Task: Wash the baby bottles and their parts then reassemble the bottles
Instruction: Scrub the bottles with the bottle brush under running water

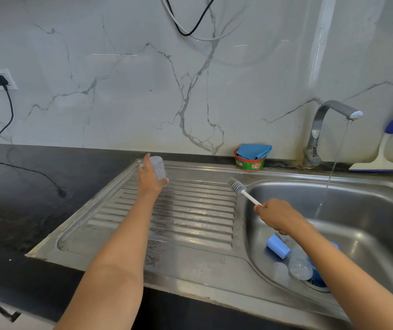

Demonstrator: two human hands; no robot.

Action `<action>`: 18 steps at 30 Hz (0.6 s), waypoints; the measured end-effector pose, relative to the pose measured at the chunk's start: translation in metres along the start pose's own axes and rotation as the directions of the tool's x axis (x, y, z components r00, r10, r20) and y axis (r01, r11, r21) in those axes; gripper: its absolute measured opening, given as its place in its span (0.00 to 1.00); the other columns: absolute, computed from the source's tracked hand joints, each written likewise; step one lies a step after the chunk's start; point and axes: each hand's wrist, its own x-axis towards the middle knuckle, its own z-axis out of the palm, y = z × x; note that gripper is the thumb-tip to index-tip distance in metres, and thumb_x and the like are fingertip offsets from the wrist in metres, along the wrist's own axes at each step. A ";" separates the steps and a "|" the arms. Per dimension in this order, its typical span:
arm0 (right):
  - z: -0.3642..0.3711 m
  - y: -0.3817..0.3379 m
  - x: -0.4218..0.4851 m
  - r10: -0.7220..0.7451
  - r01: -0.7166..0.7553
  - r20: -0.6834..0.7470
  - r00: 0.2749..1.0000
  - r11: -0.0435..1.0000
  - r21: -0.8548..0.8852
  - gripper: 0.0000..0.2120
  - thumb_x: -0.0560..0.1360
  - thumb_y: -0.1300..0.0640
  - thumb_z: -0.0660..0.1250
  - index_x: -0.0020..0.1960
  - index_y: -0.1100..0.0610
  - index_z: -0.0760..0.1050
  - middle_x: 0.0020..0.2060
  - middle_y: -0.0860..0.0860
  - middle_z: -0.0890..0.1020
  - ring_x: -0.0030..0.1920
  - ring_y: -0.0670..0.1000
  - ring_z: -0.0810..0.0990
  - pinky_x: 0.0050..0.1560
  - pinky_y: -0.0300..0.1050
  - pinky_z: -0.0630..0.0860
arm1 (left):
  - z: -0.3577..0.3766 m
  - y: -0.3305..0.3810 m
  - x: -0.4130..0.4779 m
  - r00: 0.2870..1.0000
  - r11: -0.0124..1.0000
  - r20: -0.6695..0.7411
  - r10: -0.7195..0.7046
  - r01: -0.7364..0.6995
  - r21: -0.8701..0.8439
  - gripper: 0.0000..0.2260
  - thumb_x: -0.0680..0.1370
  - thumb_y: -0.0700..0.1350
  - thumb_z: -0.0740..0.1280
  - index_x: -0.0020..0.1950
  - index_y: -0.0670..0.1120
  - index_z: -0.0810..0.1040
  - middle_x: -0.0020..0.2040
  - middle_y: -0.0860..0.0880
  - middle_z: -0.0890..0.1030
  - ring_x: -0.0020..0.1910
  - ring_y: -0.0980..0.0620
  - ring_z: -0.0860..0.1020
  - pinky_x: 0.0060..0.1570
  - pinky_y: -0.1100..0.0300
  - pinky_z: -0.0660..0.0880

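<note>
Two bare forearms (pixel 119 246) come in from the bottom edge, one over the drainboard (pixel 190 222) and one over the basin (pixel 369 210). The left hand (pixel 149 178) is over the far left corner of the drainboard. Its fingers and thumb are curled round a clear wet bottle (pixel 158 167), which is a little tilted and held in the air. The right hand (pixel 278 216) is over the left edge of the basin and closes round the white handle of a brush (pixel 237 185). The grey bristle head points up and left, above the far right corner of the drainboard.

Under the right forearm, at the near left side of the basin, lie a blue cap (pixel 277 246) on its side, a second bottle (pixel 299 265) and a clear part (pixel 280 273) just beside it. A blue piece (pixel 317 277) lies over the drain, partly hidden by the arm.

The tap (pixel 321 122) stands at the far edge of the basin and a thin stream of water runs from it. A tub (pixel 250 163) with a blue cloth (pixel 253 151) on top stands at the far edge of the sink. A squeegee (pixel 388 151) leans on the wall at the right. Left of the sink is a black counter (pixel 24 210) with a cable on it.
</note>
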 end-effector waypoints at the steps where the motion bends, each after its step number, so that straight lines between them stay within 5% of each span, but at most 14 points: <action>1: 0.000 0.000 0.000 0.001 -0.001 0.001 1.000 1.000 0.001 0.17 0.81 0.51 0.54 0.36 0.57 0.67 0.30 0.51 0.68 0.27 0.49 0.65 0.26 0.40 0.64 | 0.000 -0.001 -0.001 1.000 1.000 0.000 -0.006 0.006 0.006 0.44 0.71 0.37 0.74 0.78 0.49 0.49 0.68 0.36 0.62 0.64 0.36 0.70 0.61 0.45 0.71; 10: -0.006 0.007 -0.011 0.005 -0.005 0.003 1.000 0.999 0.042 0.17 0.81 0.51 0.54 0.35 0.57 0.65 0.29 0.51 0.67 0.26 0.49 0.64 0.26 0.40 0.63 | -0.009 0.017 -0.009 0.986 0.997 -0.160 -0.046 0.056 0.054 0.47 0.67 0.43 0.78 0.76 0.50 0.51 0.73 0.34 0.52 0.68 0.32 0.61 0.64 0.41 0.67; 18: -0.034 0.035 -0.023 0.074 -0.069 -0.067 0.995 0.995 0.066 0.15 0.79 0.53 0.54 0.36 0.58 0.65 0.32 0.54 0.71 0.27 0.52 0.69 0.27 0.40 0.67 | 0.016 0.103 -0.030 0.930 0.956 -0.257 0.263 -0.215 0.198 0.41 0.66 0.49 0.78 0.72 0.46 0.59 0.72 0.37 0.56 0.70 0.37 0.58 0.66 0.44 0.60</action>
